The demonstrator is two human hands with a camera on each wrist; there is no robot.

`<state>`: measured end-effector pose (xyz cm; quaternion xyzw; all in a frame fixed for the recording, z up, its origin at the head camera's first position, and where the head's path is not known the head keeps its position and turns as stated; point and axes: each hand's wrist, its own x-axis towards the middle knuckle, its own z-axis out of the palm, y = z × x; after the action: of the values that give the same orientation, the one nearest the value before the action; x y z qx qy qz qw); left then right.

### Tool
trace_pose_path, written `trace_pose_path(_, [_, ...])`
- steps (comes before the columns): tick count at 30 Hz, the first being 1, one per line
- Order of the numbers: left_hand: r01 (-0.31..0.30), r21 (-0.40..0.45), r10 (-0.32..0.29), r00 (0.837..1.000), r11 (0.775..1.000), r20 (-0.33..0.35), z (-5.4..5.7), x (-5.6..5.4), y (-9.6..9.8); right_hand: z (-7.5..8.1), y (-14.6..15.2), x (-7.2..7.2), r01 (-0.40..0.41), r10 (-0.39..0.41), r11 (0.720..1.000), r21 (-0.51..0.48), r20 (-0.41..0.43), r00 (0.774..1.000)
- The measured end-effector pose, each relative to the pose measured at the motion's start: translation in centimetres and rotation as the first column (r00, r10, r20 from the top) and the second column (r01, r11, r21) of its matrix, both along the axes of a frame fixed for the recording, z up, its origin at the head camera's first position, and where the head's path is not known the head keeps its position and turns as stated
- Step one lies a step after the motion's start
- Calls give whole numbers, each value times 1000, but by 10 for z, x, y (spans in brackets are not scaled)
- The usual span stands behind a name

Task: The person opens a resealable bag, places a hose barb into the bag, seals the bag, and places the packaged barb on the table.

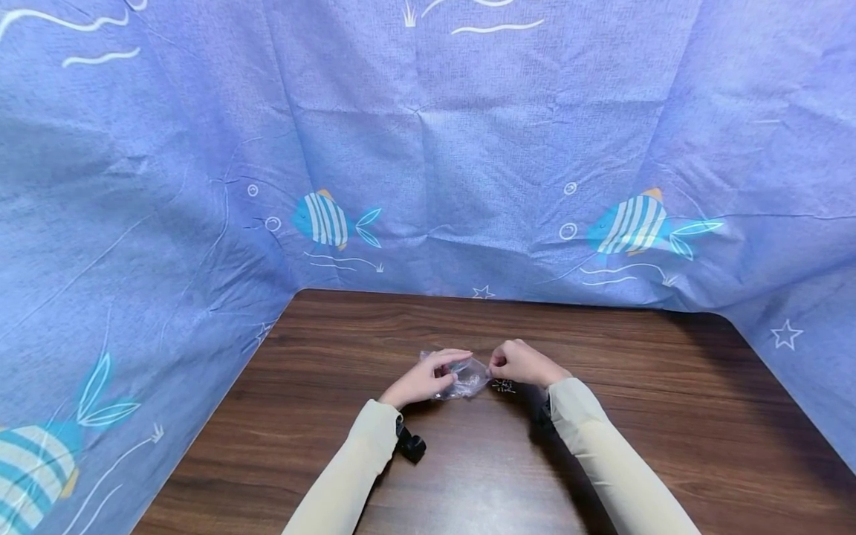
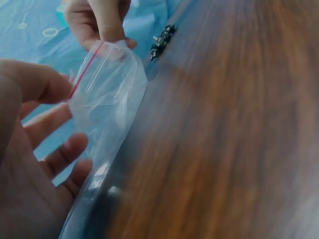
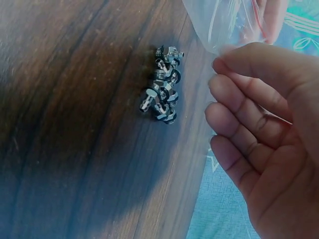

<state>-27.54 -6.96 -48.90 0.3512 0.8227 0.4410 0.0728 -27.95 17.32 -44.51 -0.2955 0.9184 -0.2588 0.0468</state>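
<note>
A clear zip-lock bag [image 1: 473, 380] with a red seal line is stretched between my two hands, just above the table. My left hand [image 1: 428, 377] holds its mouth at the red strip, the other fingers spread along the plastic. From the opposite side, my right hand [image 1: 524, 362] pinches a corner of the bag [image 3: 219, 30] between thumb and forefinger. Beside the right hand lies a small pile of shiny metal fittings [image 3: 163, 84] with barbed ends and dark rings; the pile also shows in the left wrist view as fittings [image 2: 162, 42]. No fittings are visible inside the bag.
The dark wood-grain table [image 1: 321, 349] carries the work. A blue fish-printed cloth [image 1: 468, 171] hangs behind and along the sides, meeting the table's edges. A black wrist camera [image 1: 410, 444] is strapped below the left hand.
</note>
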Motion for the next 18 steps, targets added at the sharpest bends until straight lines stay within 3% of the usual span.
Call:
trace_pose_path(5, [-53,-39,54,998,998,38,-6,1,4,-2,0,-1,5,-5,1000,4,5,1000])
trace_pose_path(18, [-111,3,111,992,994,62,-12,1,14,-5,6,-7,-29,29,999,23,8,1000])
